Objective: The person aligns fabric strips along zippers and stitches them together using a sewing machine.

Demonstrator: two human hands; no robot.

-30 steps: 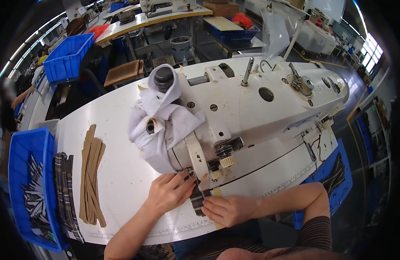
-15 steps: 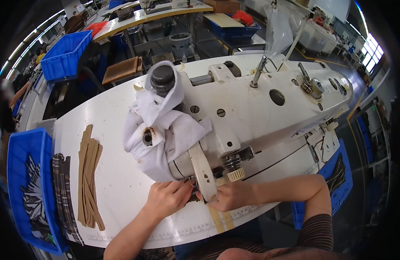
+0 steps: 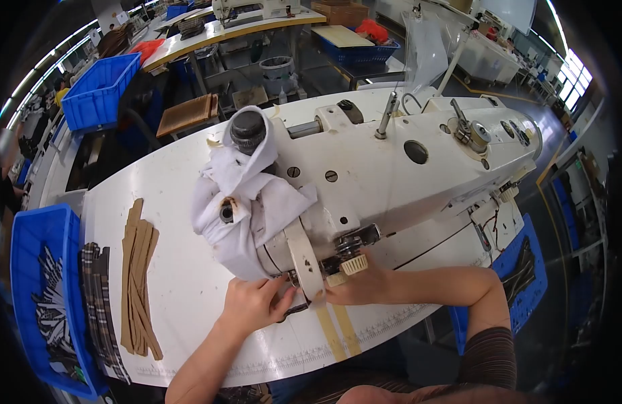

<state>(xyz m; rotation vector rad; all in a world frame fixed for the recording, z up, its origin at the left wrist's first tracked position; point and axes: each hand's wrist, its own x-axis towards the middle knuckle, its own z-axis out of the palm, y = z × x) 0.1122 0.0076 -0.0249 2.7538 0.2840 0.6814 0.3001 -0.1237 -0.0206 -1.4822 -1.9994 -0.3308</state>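
A white sewing machine [image 3: 391, 168] lies across the table, with a white cloth [image 3: 240, 202] wrapped round its left end. My left hand [image 3: 255, 304] is closed just left of the needle area, thumb and fingers pinched near a small dark piece of fabric [image 3: 296, 309]; its grip is too small to make out. My right hand [image 3: 354, 286] reaches in on the other side of the white guard [image 3: 304, 262], under the cream knob [image 3: 355, 264]. Its fingertips are hidden behind the machine parts.
Tan strips [image 3: 137, 283] and a stack of plaid strips [image 3: 101, 303] lie on the left of the white table [image 3: 196, 316]. A blue bin [image 3: 28, 296] of fabric pieces stands further left. Another blue tray [image 3: 533, 269] with dark strips is at the right.
My right hand has moved forward and under the machine head from the table's front side. The plaid piece between my hands has mostly gone out of sight, baring yellow tape lines.
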